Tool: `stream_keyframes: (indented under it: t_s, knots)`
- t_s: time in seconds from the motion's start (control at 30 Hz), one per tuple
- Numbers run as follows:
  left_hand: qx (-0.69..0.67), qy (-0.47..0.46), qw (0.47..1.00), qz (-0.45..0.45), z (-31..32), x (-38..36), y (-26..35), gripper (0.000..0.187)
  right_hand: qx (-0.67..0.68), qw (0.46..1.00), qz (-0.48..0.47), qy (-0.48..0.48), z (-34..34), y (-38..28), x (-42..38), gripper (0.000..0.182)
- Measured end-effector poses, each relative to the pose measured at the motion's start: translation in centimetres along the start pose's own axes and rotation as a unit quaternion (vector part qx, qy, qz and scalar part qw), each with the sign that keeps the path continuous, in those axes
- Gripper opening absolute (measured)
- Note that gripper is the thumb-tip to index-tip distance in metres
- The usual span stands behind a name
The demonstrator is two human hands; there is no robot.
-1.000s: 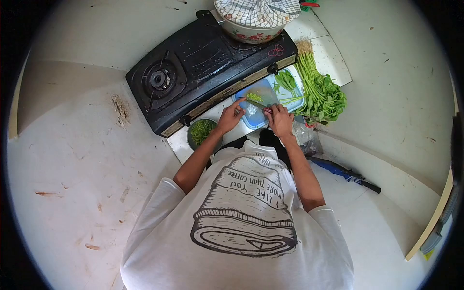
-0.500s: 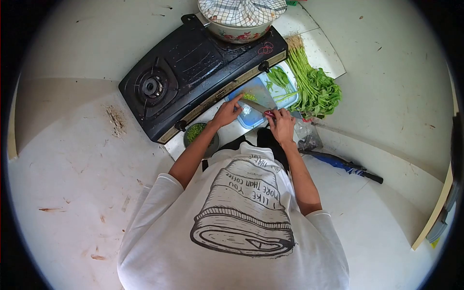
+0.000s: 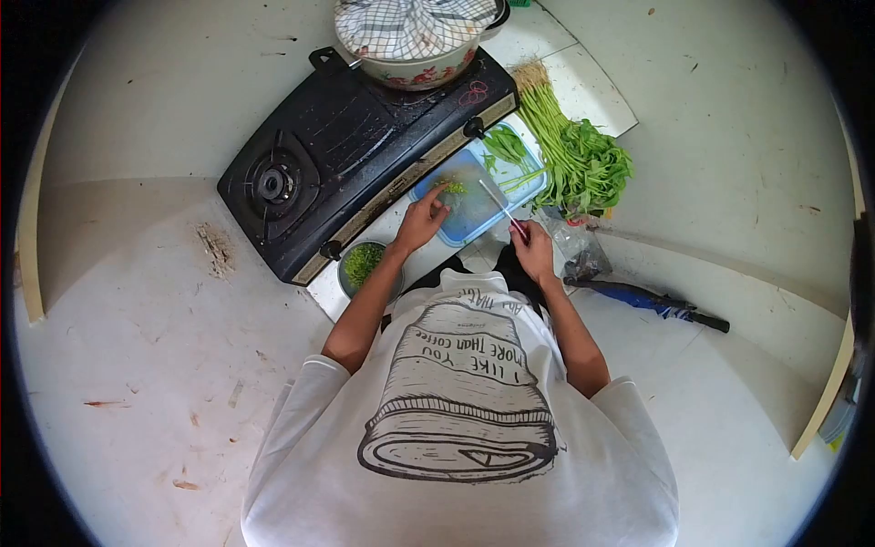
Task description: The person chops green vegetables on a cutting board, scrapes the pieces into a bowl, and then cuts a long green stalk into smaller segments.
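Observation:
My right hand (image 3: 536, 251) is closed round the dark red handle of a kitchen knife (image 3: 495, 196). Its blade is raised edge-on over the right part of a blue-rimmed plastic board (image 3: 469, 214), apart from the greens. On that board, a small heap of chopped green stems (image 3: 453, 187) lies near the upper left. My left hand (image 3: 425, 221) rests at the board's left side, its index finger stretched to the heap and its thumb apart. A round bowl of chopped greens (image 3: 363, 264) stands beside my left forearm, which partly covers it.
Beyond the board is a black gas stove (image 3: 342, 150) carrying a cloth-covered pot (image 3: 410, 73). A blue-rimmed tray (image 3: 529, 187) holds cut leaves and stems. To its right lies a bunch of leafy greens (image 3: 588, 164), with a plastic bag (image 3: 574, 246) and a folded umbrella (image 3: 647, 305) nearer me.
The knife has lifted away from the chopped stems and turned, its blade now further right. My right hand has moved slightly down; my left stays by the heap. The whole view has shifted slightly.

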State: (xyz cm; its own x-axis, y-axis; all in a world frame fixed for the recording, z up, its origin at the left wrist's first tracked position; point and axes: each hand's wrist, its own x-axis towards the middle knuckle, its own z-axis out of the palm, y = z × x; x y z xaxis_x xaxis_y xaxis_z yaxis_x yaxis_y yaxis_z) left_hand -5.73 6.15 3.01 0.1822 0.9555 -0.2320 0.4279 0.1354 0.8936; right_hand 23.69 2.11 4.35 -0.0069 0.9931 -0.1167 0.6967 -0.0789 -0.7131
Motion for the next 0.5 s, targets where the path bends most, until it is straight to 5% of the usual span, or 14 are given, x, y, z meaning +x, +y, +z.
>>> stream_keyframes:
  t_s: [0.2,0.5]
  knots:
    - [0.023,-0.012,1.000,0.002,2.0,3.0,3.5,0.043,0.038,0.999,0.037,0.002,-1.2,2.8,-0.2,0.034]
    - [0.157,-0.034,0.980,0.119,11.2,10.6,6.6,0.036,0.060,0.991,0.122,0.003,-7.7,6.1,-0.7,0.034]
